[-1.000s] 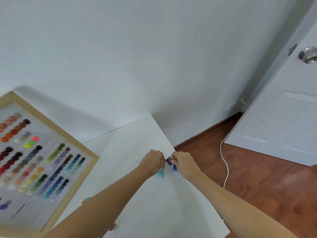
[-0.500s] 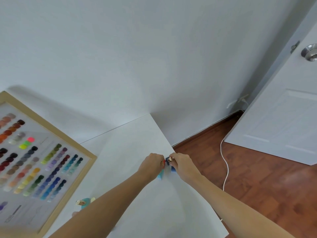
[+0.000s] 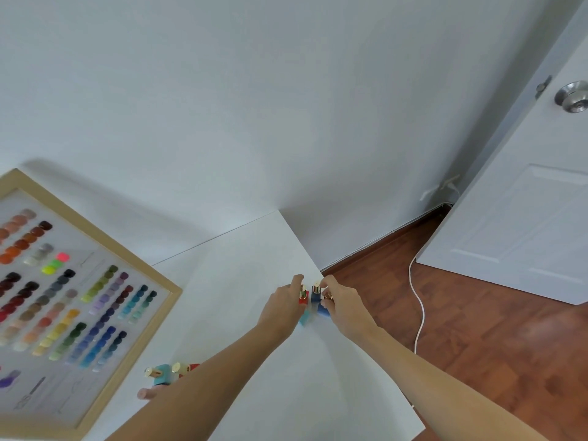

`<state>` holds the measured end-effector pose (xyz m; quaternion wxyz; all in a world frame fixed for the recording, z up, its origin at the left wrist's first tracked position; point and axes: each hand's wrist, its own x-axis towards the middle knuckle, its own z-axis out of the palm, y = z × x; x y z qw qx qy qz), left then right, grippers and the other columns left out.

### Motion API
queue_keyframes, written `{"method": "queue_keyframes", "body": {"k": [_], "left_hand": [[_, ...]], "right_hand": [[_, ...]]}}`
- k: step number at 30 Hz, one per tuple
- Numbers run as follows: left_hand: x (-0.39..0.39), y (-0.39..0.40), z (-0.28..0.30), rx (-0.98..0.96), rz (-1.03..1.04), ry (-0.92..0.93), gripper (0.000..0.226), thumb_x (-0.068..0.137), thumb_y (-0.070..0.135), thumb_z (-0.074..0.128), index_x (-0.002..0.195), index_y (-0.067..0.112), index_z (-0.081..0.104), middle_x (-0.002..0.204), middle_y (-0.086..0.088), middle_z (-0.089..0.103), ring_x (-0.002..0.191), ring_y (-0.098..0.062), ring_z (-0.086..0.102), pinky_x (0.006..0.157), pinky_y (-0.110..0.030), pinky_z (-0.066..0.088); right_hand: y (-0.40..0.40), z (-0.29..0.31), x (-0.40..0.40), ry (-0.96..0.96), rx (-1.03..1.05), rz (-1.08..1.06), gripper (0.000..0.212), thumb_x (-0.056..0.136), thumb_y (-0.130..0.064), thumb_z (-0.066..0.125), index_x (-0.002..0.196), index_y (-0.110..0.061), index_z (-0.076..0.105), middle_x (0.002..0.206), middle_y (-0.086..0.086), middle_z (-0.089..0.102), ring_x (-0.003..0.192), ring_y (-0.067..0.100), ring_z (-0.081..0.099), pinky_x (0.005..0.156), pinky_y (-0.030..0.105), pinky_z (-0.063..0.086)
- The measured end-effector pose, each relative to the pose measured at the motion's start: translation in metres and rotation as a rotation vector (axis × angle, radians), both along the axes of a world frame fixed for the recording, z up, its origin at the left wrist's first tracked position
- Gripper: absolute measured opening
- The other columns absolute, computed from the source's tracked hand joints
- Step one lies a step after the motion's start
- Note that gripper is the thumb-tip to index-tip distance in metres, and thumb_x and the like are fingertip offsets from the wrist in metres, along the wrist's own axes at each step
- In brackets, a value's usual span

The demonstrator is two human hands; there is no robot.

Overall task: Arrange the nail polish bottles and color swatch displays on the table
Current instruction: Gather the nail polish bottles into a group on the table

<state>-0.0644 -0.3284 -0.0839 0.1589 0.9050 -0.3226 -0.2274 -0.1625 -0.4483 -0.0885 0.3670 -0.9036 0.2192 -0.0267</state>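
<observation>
L hand (image 3: 284,305) fingers pinch red bottle (image 3: 303,297); R hand (image 3: 342,305) fingers pinch dark blue bottle (image 3: 315,294), bottles side by side.

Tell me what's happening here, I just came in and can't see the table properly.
A person is lining up small nail polish bottles near the table's far right edge. The left hand is at a red bottle, the right hand at a blue bottle beside it. More bottles wait nearer the person, next to a framed swatch board.

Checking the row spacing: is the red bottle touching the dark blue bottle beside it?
Cannot tell. In the head view the red bottle and dark blue bottle stand side by side, too small to show contact or gap.
</observation>
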Motion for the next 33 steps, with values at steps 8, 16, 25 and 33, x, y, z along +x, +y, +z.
{"method": "queue_keyframes", "body": {"k": [8, 16, 25, 33], "left_hand": [[-0.010, 0.000, 0.003, -0.125, 0.062, 0.103, 0.056, 0.091, 0.021, 0.059, 0.140, 0.020, 0.033, 0.122, -0.011, 0.063, 0.105, -0.029, 0.061, 0.088, -0.035, 0.051], [0.013, 0.059, 0.032, -0.240, 0.140, 0.295, 0.067, 0.084, 0.025, 0.072, 0.140, 0.024, 0.035, 0.105, -0.002, 0.060, 0.087, -0.019, 0.064, 0.061, -0.023, 0.051], [0.075, 0.206, 0.066, -0.130, 0.202, 0.116, 0.034, 0.091, 0.025, 0.063, 0.124, 0.020, 0.054, 0.102, 0.005, 0.068, 0.082, -0.008, 0.068, 0.082, -0.028, 0.055], [0.086, 0.288, 0.047, 0.209, 0.041, 0.141, 0.046, 0.087, 0.027, 0.066, 0.130, 0.022, 0.050, 0.130, -0.002, 0.054, 0.110, -0.014, 0.052, 0.090, -0.021, 0.040]], "right_hand": [[0.006, -0.005, -0.003, -0.050, -0.013, 0.003, 0.016, 0.088, 0.001, 0.058, 0.096, -0.012, 0.051, 0.095, 0.002, 0.063, 0.078, 0.010, 0.054, 0.064, 0.000, 0.038], [0.030, -0.001, -0.012, -0.264, -0.067, -0.062, 0.029, 0.083, 0.007, 0.060, 0.107, -0.008, 0.061, 0.108, 0.005, 0.056, 0.085, 0.011, 0.055, 0.076, 0.013, 0.042], [0.113, 0.002, 0.010, -0.224, -0.019, 0.171, 0.020, 0.086, 0.000, 0.060, 0.102, -0.013, 0.060, 0.096, -0.001, 0.058, 0.081, 0.008, 0.054, 0.072, 0.009, 0.037], [0.185, 0.005, 0.032, 0.008, 0.079, 0.434, 0.034, 0.084, 0.001, 0.047, 0.110, -0.016, 0.060, 0.097, -0.002, 0.056, 0.071, -0.006, 0.047, 0.065, 0.004, 0.036]]}}
